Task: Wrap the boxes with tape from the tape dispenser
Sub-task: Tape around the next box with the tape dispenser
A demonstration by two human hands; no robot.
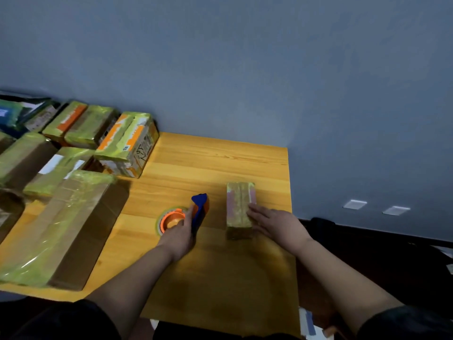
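You are gripping the tape dispenser (199, 212) in your left hand (179, 238), fingers curled round its blue and orange handle, with the tape roll (170, 220) sitting just to its left on the wooden table (220, 278). Your right hand (274, 223) is lying flat, fingers straight, against the right side of the small box (240, 209), which is standing near the middle of the table, a little to the right. That box is looking light and stiff, already glossy with greenish film, so it is likely sliding easily under the pull of the tape; you are best holding it by pressing down on its top or clamping its two long sides. The dispenser is looking rigid, best held by the handle, clear of the cutting edge. Far left, a pile of wrapped boxes (73, 153) is waiting, the big nearer box (63, 229) lying close to the table edge.
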